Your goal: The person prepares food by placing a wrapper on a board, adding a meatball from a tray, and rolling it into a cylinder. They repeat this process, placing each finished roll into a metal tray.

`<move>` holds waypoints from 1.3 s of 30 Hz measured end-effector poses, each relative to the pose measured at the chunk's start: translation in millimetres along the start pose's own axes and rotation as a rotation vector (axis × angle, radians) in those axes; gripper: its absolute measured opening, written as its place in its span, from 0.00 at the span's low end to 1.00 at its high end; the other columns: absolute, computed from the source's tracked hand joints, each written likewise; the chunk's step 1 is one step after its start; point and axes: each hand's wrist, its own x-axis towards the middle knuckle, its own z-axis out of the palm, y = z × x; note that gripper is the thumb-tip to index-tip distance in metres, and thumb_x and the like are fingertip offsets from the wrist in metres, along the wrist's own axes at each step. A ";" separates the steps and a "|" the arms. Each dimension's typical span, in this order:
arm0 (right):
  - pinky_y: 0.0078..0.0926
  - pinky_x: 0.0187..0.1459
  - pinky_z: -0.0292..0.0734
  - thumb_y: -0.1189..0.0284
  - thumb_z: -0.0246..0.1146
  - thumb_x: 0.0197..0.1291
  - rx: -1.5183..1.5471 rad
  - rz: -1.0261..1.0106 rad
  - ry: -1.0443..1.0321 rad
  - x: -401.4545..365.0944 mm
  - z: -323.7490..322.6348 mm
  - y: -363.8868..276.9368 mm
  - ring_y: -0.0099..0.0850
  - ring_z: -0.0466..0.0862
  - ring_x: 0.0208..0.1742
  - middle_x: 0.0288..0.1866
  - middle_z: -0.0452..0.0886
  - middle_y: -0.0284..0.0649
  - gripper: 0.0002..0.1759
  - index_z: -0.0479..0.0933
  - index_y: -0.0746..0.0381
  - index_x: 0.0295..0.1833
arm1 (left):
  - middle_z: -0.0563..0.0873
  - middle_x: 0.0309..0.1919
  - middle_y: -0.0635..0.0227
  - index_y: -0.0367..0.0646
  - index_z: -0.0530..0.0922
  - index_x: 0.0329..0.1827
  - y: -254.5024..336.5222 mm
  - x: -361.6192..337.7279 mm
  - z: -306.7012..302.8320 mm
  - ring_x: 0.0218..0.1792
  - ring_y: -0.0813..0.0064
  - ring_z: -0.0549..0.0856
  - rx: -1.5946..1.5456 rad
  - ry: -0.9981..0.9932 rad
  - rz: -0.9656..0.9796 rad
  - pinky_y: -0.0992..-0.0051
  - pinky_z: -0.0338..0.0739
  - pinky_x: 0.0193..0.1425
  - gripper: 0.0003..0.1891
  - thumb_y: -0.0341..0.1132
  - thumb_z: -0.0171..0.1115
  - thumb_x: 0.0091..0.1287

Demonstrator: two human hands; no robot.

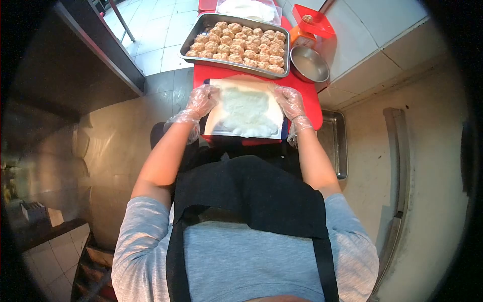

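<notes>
**A:** Hands first. What have they got?

**B:** Both wear clear, loose gloves. The left hand [202,100] is closed on the far left corner of a flat plastic bag [245,111]. The right hand [290,102] is closed on its far right corner. The bag is stretched between them.

**A:** Contents?

**B:** A white mass [247,108], pressed thin and filling most of the bag. I cannot tell what it is.

**A:** What is under the hands?

**B:** A red surface [309,103]. The bag lies on it, and its near edge reaches toward the person's black apron [249,194].

**A:** And past the fingertips?

**B:** One steel tray [200,24], just beyond both hands. It is packed with browned, crumbed balls [236,43] in about four rows. There are thirty-odd, set too tightly for a firm count.

**A:** Right-hand side?

**B:** One round steel bowl [309,64], beyond the right hand and close beside the tray's corner, showing bare metal inside. Further out is one red square dish [322,26] on an orange base [301,36], with a single ball [307,18] on it.

**A:** Anything else?

**B:** One clear tub [274,12] beyond the tray, holding something white. A second steel tray [336,146] sits outside the right forearm, lower than the red surface. I cannot see what is in it.

**A:** Tally?

**B:** Two hands, one bag, two trays, one bowl, one dish and one tub.
</notes>
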 end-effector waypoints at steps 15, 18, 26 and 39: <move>0.46 0.72 0.62 0.63 0.67 0.54 -0.721 -0.479 0.140 -28.6 21.6 -49.8 0.48 0.70 0.69 0.68 0.73 0.49 0.33 0.72 0.54 0.68 | 0.70 0.70 0.53 0.45 0.78 0.60 31.2 -12.7 8.2 0.69 0.49 0.69 0.285 0.082 0.335 0.58 0.64 0.73 0.29 0.33 0.71 0.51; 0.55 0.76 0.48 0.50 0.65 0.57 -1.026 -0.378 0.041 -56.3 51.9 -41.0 0.52 0.59 0.76 0.76 0.62 0.49 0.41 0.66 0.56 0.73 | 0.60 0.77 0.56 0.55 0.63 0.76 57.0 -31.0 21.7 0.77 0.51 0.58 0.474 -0.114 0.378 0.52 0.50 0.79 0.37 0.54 0.62 0.64; 0.45 0.63 0.72 0.58 0.69 0.57 -0.695 -0.569 0.027 5.8 35.6 -112.2 0.43 0.77 0.62 0.58 0.80 0.45 0.25 0.79 0.50 0.60 | 0.56 0.79 0.60 0.61 0.62 0.77 15.5 -40.1 2.7 0.77 0.47 0.57 0.387 -0.198 0.271 0.41 0.40 0.78 0.38 0.64 0.53 0.66; 0.39 0.65 0.71 0.79 0.59 0.53 -0.975 -0.529 -0.770 291.7 192.7 -190.4 0.45 0.77 0.64 0.61 0.80 0.47 0.28 0.81 0.45 0.59 | 0.59 0.77 0.58 0.58 0.67 0.74 23.0 -46.1 -12.0 0.77 0.48 0.57 0.179 -0.136 0.084 0.38 0.37 0.78 0.37 0.55 0.64 0.60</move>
